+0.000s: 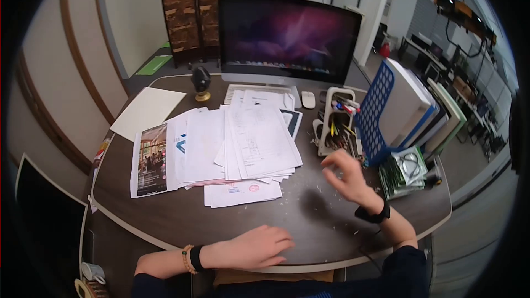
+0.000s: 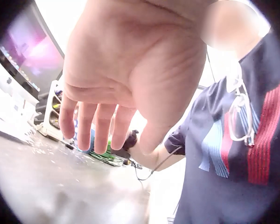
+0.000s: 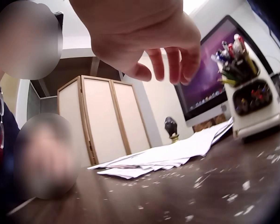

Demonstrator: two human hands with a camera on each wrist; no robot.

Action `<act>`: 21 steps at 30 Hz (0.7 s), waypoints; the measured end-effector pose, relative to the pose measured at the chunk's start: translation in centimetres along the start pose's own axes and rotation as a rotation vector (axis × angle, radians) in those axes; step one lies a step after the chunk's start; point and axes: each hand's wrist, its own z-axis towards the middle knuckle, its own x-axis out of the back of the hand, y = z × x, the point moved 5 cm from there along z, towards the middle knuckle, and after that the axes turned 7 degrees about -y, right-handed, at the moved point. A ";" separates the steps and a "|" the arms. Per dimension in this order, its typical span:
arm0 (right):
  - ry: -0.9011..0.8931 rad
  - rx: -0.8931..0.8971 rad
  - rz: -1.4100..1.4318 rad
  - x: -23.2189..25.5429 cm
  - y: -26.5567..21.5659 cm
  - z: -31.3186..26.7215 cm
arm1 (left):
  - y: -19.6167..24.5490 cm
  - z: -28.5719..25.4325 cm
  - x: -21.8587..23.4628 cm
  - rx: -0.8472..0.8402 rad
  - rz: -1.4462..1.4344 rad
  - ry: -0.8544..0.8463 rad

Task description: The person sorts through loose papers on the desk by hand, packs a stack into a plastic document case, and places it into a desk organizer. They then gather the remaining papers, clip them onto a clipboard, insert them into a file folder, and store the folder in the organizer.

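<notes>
My left hand (image 1: 248, 247) is held over the front edge of the dark desk (image 1: 182, 218), palm down and with nothing in it. In the left wrist view its fingers (image 2: 102, 128) reach out loosely. Farther right, my right hand (image 1: 350, 176) hovers above the desktop with bent, relaxed fingers (image 3: 172, 65), also holding nothing. White scraps (image 3: 231, 198) lie scattered on the desktop below it. Just beyond that hand stands a white desk organizer (image 3: 254, 125) filled with pens. A spread pile of papers (image 1: 259, 143) lies to its left.
A monitor (image 1: 287, 38) stands at the back, with a keyboard (image 1: 234, 95) partly under papers and a mouse (image 1: 308, 99). On the right are a blue file rack (image 1: 375, 113) with folders and a bundle of green packets (image 1: 393, 176). A small dark bust (image 1: 201, 80) stands back left.
</notes>
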 end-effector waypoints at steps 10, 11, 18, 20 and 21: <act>-0.410 -0.636 0.930 -10.7 1.3 0.1 | -14.6 -2.3 6.9 0.455 0.633 0.389; -0.426 -0.675 0.994 -11.1 0.7 -0.7 | -15.1 -2.5 6.8 0.473 0.765 0.381; -0.306 -0.826 1.449 -11.8 2.3 -5.4 | -15.9 -2.5 5.4 0.527 0.674 0.183; -0.233 -0.883 1.593 -12.1 3.3 -5.7 | -15.7 -2.3 5.4 0.540 0.650 0.156; -0.229 -0.883 1.601 -12.2 3.5 -5.6 | -14.8 -2.1 6.1 0.458 0.621 0.326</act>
